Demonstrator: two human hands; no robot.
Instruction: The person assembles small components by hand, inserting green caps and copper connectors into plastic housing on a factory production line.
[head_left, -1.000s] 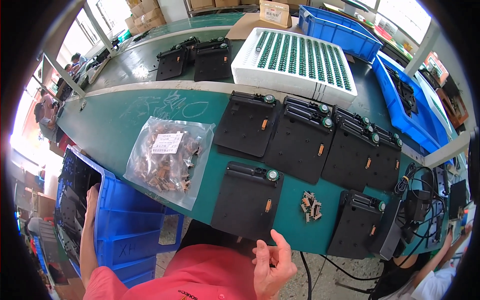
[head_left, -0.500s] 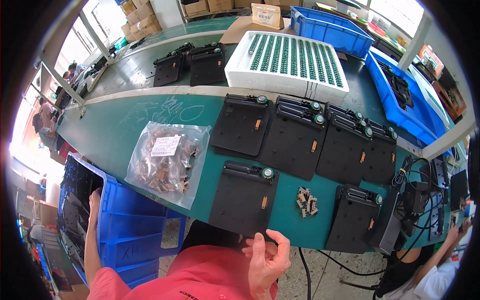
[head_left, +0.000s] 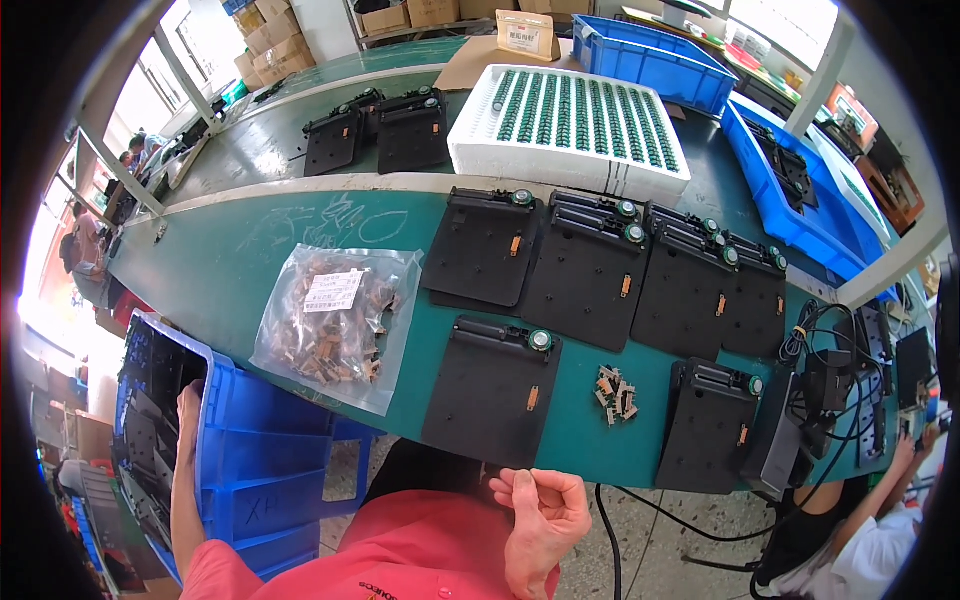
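My left hand [head_left: 189,402] reaches over the rim of a blue crate [head_left: 262,440] at the left, among black plastic parts [head_left: 150,430]; its fingers are hidden there. Just off the table's front edge, my right hand [head_left: 545,520] is closed, thumb against curled fingers. Whatever it may hold cannot be made out. Close beyond it lies a black plate [head_left: 485,400] with a round silver-and-green piece at its top corner and a small tan connector on its face. To the right is a small heap of loose tan connectors [head_left: 616,394].
A clear bag of connectors [head_left: 335,325] lies left of the plates. More black plates [head_left: 590,280] stand in a row behind, with another stack [head_left: 705,430] at right beside tangled black cables [head_left: 835,370]. A white foam tray [head_left: 570,170] and blue bins [head_left: 650,60] sit farther back.
My right hand's thumb and fingers have come together from a looser, more spread pose. My left hand stays in the crate. The view has shifted slightly.
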